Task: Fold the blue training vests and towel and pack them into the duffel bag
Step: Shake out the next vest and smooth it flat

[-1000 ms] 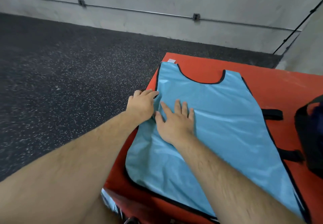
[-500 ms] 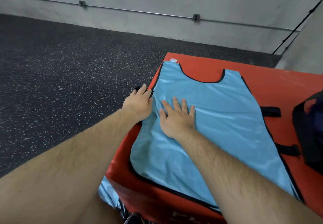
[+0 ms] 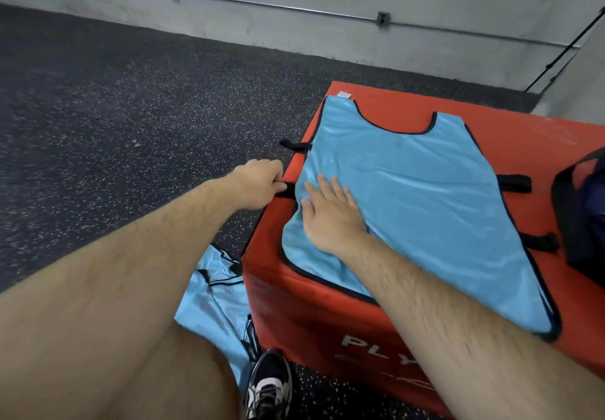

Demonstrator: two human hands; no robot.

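Even, soft indoor light; faint sheen on the blue vest [image 3: 412, 190]; wide-angle bending at edges, slight blur.

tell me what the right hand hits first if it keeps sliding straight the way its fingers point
Nothing solid, as far as I can tell: the right hand points up along the blue vest toward its neckline, then bare red box.
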